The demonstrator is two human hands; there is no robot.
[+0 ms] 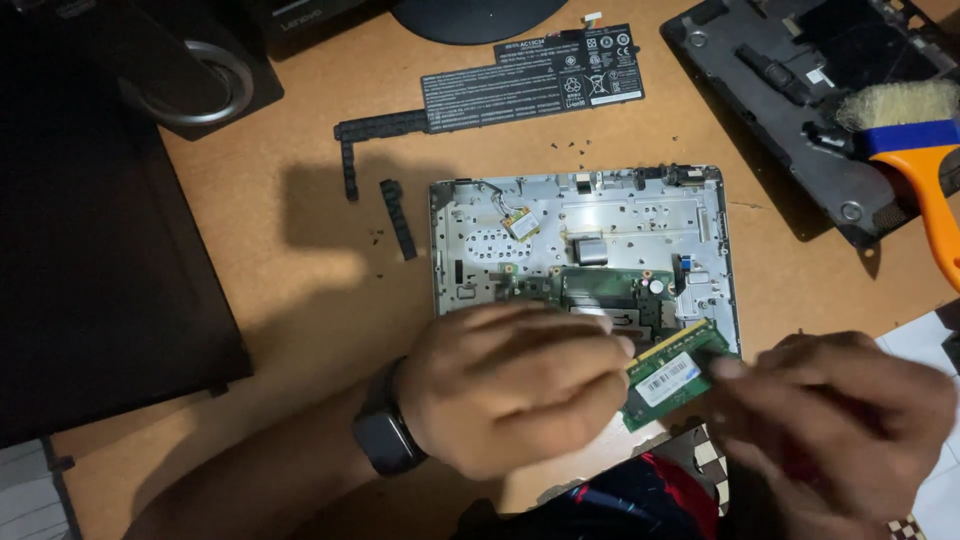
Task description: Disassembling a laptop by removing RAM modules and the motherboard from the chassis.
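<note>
1. Head view: wooden desk [300, 330], opened laptop chassis [585, 215] in the middle, battery [540, 80] and brush [920, 140] behind.
2. I see the memory module [675, 375] pinched between left hand [510, 390] and right hand [840, 420], above the chassis edge.
3. I judge it light, stiff, fragile; hold by the edges, off the contacts.

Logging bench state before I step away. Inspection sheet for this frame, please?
Surface: wooden desk, small dark screws scattered.
Job's things: green memory module held between both hands above the opened laptop chassis.
Clutter: flat black battery, black strips, orange-handled brush on a black cover panel.
Grippers: left hand and right hand pinch the module.
Cables: thin wires at a small card.
Surroundings: dark case at left.
</note>
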